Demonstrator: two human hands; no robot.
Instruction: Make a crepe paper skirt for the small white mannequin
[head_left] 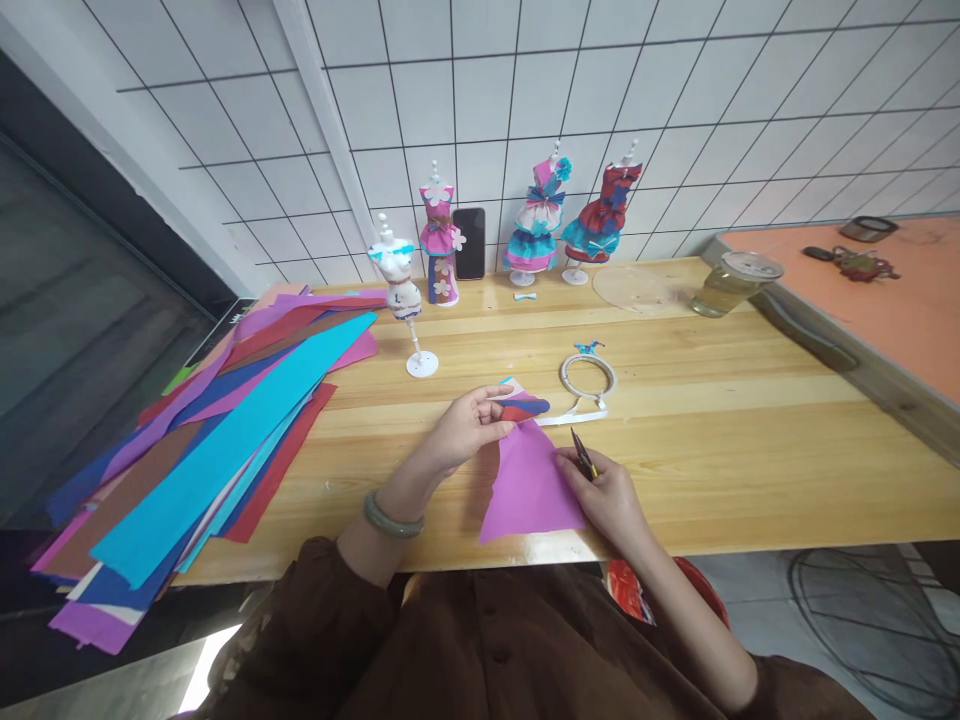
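A flared piece of purple crepe paper (531, 485) is held up just above the table's front edge. My left hand (474, 428) pinches its narrow top, where a folded blue and red paper piece (523, 408) also lies at the fingertips. My right hand (606, 495) grips the sheet's right edge between thumb and finger. Tucked in that same hand is a dark pointed tool, apparently small scissors (583, 455), tips upward. Beyond the hands lie a roll of white double-sided tape (589, 376) with its end pulled out, and a small blue scrap (589, 348).
Long coloured paper strips (240, 430) are heaped at left. A mostly bare dress form (403, 290) stands near them. Dressed forms (534, 225) and a phone (470, 243) line the tiled wall. A lidded cup (733, 283) of yellowish liquid stands at right, beside an orange surface (862, 290).
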